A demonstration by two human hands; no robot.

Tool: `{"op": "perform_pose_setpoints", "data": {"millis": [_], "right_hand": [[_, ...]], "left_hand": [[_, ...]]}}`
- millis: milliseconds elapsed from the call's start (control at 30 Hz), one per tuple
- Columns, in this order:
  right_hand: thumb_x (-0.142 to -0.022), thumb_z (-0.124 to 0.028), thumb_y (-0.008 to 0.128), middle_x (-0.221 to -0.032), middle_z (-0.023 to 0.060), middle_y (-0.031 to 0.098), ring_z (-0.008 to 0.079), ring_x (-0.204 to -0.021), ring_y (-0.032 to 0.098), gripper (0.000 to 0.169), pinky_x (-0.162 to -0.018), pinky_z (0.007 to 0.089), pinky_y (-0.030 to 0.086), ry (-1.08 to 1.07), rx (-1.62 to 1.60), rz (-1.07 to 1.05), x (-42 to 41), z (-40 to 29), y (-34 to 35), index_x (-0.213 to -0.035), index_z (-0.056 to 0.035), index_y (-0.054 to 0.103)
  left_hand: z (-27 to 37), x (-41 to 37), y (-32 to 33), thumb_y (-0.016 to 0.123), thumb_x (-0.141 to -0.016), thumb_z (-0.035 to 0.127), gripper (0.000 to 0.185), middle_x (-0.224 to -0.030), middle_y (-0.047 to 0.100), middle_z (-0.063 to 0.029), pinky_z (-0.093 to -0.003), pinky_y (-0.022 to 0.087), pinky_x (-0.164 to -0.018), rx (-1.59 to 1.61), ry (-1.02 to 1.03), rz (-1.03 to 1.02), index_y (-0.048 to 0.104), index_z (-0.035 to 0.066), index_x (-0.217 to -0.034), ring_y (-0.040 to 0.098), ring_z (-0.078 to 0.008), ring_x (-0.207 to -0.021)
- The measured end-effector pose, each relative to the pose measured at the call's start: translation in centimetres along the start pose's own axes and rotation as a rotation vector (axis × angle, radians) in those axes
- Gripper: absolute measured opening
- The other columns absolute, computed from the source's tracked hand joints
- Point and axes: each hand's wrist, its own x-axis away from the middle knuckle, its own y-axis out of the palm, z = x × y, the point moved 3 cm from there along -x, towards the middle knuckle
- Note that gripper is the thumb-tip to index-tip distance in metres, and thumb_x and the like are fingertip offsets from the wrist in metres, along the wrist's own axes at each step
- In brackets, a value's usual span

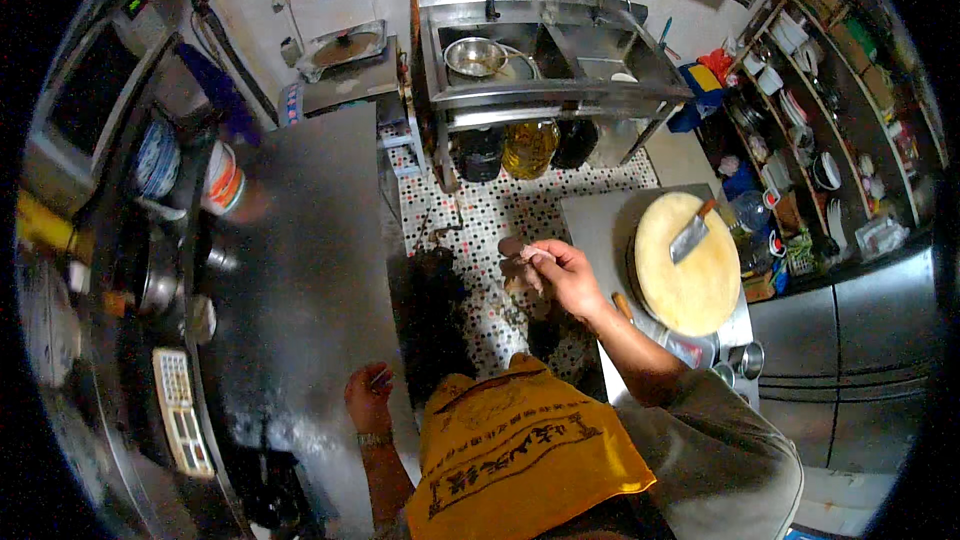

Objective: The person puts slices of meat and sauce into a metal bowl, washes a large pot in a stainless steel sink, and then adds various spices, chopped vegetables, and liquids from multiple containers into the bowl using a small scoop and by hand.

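Note:
My right hand (568,279) is held out over the speckled floor. Its thumb and fingers pinch a small, crumpled, pale pinkish piece (533,252); whether it is meat or tissue I cannot tell. Low on the left, my left hand (367,399) is by the edge of a steel worktop (315,255), its fingers curled around a small thin light object (380,376) too small to identify. To the right of my right hand, a cleaver (691,237) with a wooden handle lies on a thick round chopping block (690,300). A yellow apron (525,450) with printed writing covers my front.
A two-basin steel sink (551,94) stands ahead, with a metal bowl (475,57) in its left basin. Beneath it are large containers, one a jug of yellow liquid (531,148). Crowded shelves (814,112) and a steel refrigerator (870,360) line the right. Stacked bowls (158,157) sit left.

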Motion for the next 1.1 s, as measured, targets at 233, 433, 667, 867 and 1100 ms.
{"op": "perform_pose_setpoints", "data": {"millis": [233, 433, 667, 867, 1100], "right_hand": [[-0.105, -0.012, 0.059, -0.096, -0.0013, 0.07, 0.0083, -0.082, 0.061, 0.02, -0.077, 0.0254, 0.05, -0.066, 0.16, 0.218, -17.3, -1.7, -4.2, -0.12, -0.0016, 0.068], [-0.104, -0.014, 0.06, -0.101, -0.0006, 0.072, 0.0082, -0.087, 0.063, 0.018, -0.08, 0.0247, 0.05, 0.001, 0.001, 0.278, -29.8, -5.4, -10.1, -0.116, -0.0042, 0.071], [-0.105, -0.013, 0.06, -0.105, 0.0009, 0.071, 0.0095, -0.091, 0.063, 0.023, -0.081, 0.0256, 0.049, -0.087, 0.102, 0.361, -45.3, -3.7, -19.5, -0.123, -0.0016, 0.068], [-0.104, -0.012, 0.059, -0.109, 0.0044, 0.071, 0.0138, -0.094, 0.066, 0.025, -0.084, 0.0302, 0.054, 0.162, 0.089, 0.246, -58.5, -0.5, -25.4, -0.125, -0.0012, 0.067], [-0.103, -0.014, 0.062, -0.112, 0.0069, 0.071, 0.0151, -0.097, 0.066, 0.029, -0.085, 0.0305, 0.054, 0.376, 0.097, 0.171, -65.2, -0.5, -31.0, -0.128, -0.0019, 0.065]], "left_hand": [[9.1, -20.6, 16.9, 0.065, -0.096, 0.028, 0.026, -0.097, 0.073, -0.0089, -0.0325, 0.053, -0.073, -0.005, -0.135, -0.196, 0.069, 0.004, -0.104, 0.069, -0.0199, -0.088], [19.9, -33.2, 35.2, 0.068, -0.095, 0.033, 0.031, -0.1, 0.073, -0.0107, -0.0341, 0.054, -0.079, -0.144, -0.072, -0.429, 0.068, 0.004, -0.106, 0.069, -0.02, -0.096], [20.7, -45.3, 55.7, 0.068, -0.097, 0.022, 0.023, -0.11, 0.074, -0.0121, -0.0321, 0.056, -0.075, -0.17, -0.056, -0.585, 0.065, 0.004, -0.111, 0.072, -0.0204, -0.094], [11.5, -60.2, 67.4, 0.067, -0.098, 0.023, 0.027, -0.113, 0.073, -0.0135, -0.0304, 0.057, -0.073, -0.329, 0.03, -0.673, 0.065, 0.001, -0.113, 0.071, -0.0224, -0.092], [5.3, -71.9, 78.7, 0.07, -0.096, 0.035, 0.038, -0.105, 0.073, -0.0115, -0.0368, 0.06, -0.07, -1.329, 0.318, -0.62, 0.07, 0.007, -0.12, 0.07, -0.0224, -0.088]]}}
